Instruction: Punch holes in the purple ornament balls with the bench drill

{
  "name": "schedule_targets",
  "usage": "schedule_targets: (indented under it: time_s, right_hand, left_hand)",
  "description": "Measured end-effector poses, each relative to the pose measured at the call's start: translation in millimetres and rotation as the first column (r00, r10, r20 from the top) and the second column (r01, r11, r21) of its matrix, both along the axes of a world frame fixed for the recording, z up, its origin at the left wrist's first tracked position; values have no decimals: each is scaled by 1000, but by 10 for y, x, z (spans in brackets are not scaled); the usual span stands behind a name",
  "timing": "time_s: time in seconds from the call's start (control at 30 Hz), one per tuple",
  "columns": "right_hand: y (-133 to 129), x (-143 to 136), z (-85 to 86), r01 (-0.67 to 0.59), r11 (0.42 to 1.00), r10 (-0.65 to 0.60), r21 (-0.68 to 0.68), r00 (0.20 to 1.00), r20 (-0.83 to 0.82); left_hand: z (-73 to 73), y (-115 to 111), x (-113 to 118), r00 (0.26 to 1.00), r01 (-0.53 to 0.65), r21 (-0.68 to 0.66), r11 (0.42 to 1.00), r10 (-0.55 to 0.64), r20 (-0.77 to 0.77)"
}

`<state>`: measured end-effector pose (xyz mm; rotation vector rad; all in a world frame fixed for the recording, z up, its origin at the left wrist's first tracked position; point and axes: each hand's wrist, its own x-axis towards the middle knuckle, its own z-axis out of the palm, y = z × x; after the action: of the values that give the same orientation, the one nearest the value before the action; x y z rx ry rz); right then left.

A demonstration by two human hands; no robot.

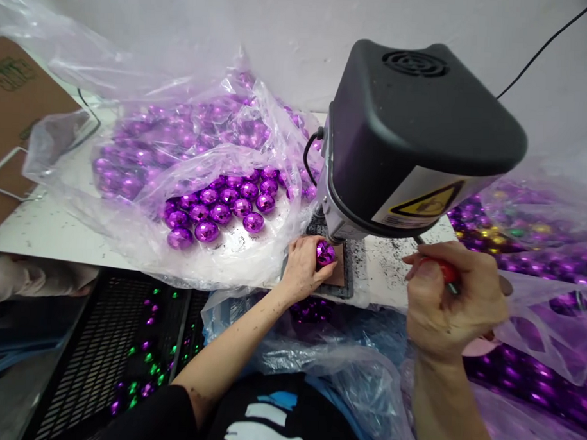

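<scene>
My left hand (304,266) has its fingers closed around a shiny purple faceted ball (326,252) on a small brown board (337,273) at the base of a bench drill press. The machine's black motor housing (417,121) stands above and hides the tool tip. My right hand (452,296) is wrapped round the red knob (443,270) of the machine's lever, to the right of the housing. Left of the machine, several similar purple balls (220,213) lie loose at the mouth of a clear plastic bag (190,152) full of more.
Dark shavings (391,265) litter the white table (81,238). A black crate (91,341) with small green and purple beads stands below at left. Cardboard (22,121) leans at far left. Bagged purple balls (533,376) fill the right side. Another person's sleeve (31,278) shows at left.
</scene>
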<state>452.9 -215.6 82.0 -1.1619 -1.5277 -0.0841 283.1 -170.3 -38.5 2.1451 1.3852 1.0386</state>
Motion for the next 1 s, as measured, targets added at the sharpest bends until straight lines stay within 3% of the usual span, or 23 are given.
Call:
schedule_targets:
  time_s: [0.27,0.4,0.7,1.0]
  right_hand:
    - [15,-39,2,-23,1000,23,1,1000,-10]
    - [81,-54,-41,-50,996,54,74,998,-43]
    - [101,-53,-163,105,986,-109,133,994,29]
    - [149,-53,-306,113,979,-110,170,994,-24]
  left_hand:
    - [-6,0,4,1000,-17,-28,999,17,-11]
    - [2,-2,-2,1000,-16,-31,999,16,-7]
    - [11,-7,-5,1000,-15,-41,999,15,1]
    - [26,-8,-3,1000,-21,-66,998,20,-5]
